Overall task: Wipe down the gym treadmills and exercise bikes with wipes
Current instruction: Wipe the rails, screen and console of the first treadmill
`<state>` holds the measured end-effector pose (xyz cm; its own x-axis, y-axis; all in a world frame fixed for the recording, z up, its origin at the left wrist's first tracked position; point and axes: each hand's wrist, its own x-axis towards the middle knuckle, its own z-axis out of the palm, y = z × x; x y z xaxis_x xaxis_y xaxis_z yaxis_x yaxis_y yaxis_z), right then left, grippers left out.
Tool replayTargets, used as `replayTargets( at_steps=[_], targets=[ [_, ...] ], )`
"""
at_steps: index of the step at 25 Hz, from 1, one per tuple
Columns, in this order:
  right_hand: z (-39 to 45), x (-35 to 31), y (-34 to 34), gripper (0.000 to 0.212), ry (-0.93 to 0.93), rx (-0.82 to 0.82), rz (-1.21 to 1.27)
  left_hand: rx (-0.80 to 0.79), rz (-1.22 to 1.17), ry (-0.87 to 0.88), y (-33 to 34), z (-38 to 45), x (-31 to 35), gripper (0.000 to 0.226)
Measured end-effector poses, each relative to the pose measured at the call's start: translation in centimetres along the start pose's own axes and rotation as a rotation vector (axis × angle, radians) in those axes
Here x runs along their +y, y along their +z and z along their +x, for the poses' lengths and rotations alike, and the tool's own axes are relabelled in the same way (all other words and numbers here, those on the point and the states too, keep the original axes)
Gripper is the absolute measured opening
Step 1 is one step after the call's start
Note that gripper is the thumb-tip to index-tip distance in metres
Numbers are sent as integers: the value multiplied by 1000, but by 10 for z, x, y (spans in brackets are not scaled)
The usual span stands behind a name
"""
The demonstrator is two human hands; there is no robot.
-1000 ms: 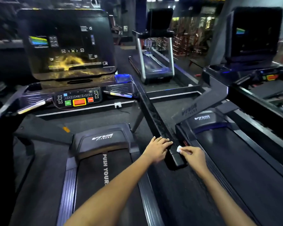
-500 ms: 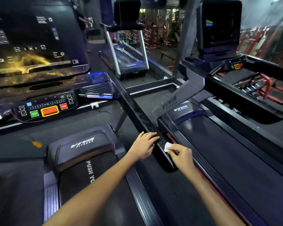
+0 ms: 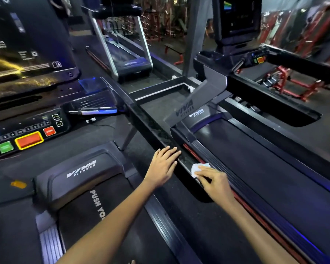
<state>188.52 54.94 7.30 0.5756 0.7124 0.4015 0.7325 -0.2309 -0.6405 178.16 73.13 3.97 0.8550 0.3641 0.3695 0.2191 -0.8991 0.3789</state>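
A: State the step in hand.

B: Wiping the right handrail [image 3: 156, 134] of the near treadmill [image 3: 80, 172]. The right hand [image 3: 215, 182] pinches a small white wipe [image 3: 198, 168] in its fingers and presses it to the rail's top face near the rail's rounded end. The left hand [image 3: 163, 165] lies flat on the same rail just ahead of the wipe, fingers straight and close together, holding nothing. It appears to serve as a brace.

A: Where does the rail sit in relation to the second machine?

B: It runs between the near treadmill and the right treadmill [image 3: 255, 168], above the gap between the two decks.

A: What does the next move call for?

B: In my judgement, a steady stroke along the rail toward the console [image 3: 27, 138], with pressure kept on the wipe. The left hand must shift clear of the path. The rail's outer side face probably needs a separate pass.

A: What differs from half a second ago?

B: The wipe shows more of its surface and lies flatter on the rail. The left hand has stayed on the rail in much the same pose. The view has swung right: less of the console display [image 3: 27, 44] shows, more of the right machine.
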Motion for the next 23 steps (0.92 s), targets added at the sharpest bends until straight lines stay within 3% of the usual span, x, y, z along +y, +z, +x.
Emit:
replayTargets(
  at_steps=[3,8,12,17,21,23],
  targets=[
    [16,-8,10,16,186,72,18,75,-17,108,0,5,-12,41],
    [16,-27,31,21,39,-45,-99,68,-153,176,2,13,-25,40],
    [19,-24,24,21,234,80,-27,31,-180,205,0,15,-29,41],
    [36,-45,50,26,199,-131,-166,-84,-275,185,-8,16,-41,45],
    [29,-43,38,24,173,-42,-136,-87,-207,256,-14,23,-57,46],
    [47,-52,53,27,216,-76,-166,-94,-181,166,-19,33,-65,54]
  ],
)
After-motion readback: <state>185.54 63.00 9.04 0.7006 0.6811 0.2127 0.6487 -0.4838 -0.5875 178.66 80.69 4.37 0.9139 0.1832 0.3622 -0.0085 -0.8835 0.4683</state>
